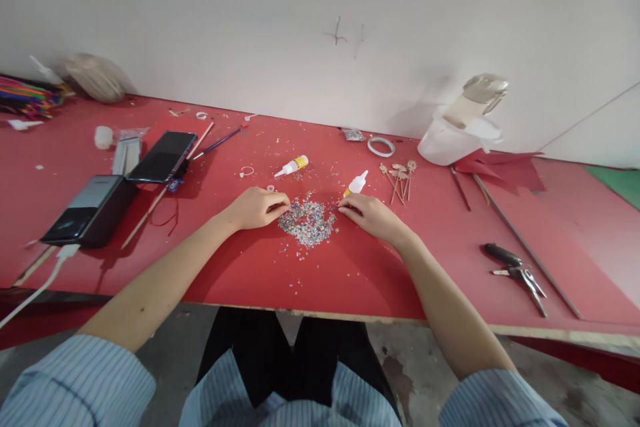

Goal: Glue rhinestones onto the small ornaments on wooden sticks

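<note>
A loose pile of small glittering gems (314,225) lies on the red tabletop in front of me. My left hand (261,207) rests at the pile's left edge, thumb and fingers pinched together. At the right edge my right hand (369,215) is also closed, its fingertips together by the gems. Whatever either pinch holds is too small or hidden to name. Just beyond my right hand a white glue bottle (358,182) with a pointed nozzle is partly covered by it. A second glue bottle (293,165) with a yellow label lies behind the pile.
On the left are a phone (167,155), a power bank (90,210) with a white cable, and a thin brush (220,141). To the right lie small flower-topped sticks (400,177), a tape roll (381,146), a white tub (450,140), scissors (527,287) and a long rod (525,243).
</note>
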The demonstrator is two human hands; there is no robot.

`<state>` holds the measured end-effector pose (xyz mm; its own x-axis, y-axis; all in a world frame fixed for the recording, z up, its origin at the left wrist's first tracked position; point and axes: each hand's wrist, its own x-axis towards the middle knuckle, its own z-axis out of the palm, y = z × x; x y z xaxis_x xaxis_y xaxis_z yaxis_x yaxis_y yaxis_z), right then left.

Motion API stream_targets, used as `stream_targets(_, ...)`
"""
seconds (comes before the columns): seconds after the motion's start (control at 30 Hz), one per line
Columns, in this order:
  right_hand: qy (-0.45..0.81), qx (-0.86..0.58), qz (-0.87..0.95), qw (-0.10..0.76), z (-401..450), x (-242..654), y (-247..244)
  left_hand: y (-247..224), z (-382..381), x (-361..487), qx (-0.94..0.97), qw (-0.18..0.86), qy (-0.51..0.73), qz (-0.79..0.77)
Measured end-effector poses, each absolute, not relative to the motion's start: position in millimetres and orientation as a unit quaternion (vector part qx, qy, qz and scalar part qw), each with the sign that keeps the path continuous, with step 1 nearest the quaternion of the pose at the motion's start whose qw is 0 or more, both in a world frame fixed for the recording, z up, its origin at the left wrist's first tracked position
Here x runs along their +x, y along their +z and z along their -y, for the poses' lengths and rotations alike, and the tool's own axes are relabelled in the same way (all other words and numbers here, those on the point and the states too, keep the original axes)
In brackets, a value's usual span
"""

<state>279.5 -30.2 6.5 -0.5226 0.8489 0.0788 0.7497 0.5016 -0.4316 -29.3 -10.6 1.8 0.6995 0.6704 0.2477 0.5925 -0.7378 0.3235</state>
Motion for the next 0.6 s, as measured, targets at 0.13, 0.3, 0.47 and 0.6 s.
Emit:
stream_targets(0.13,0.174,-0.466,0.857,0.138,30.2,278.8,7.1,2.3,11.0,-28.9,0.913,0.115,0.172,-0.351)
stream_targets(0.3,0.175,-0.471,0.854,0.134,31.1,277.1,9.5,2.2,11.0,-28.6,0.914,0.116,0.177,-0.347)
stream_targets(0.47,0.169,-0.471,0.856,0.128,31.2,276.5,8.6,2.0,10.9,-28.6,0.914,0.118,0.174,-0.347)
stream_targets(0.6,0.161,-0.468,0.859,0.129,31.0,277.3,6.7,1.9,10.8,-28.6,0.913,0.12,0.172,-0.35)
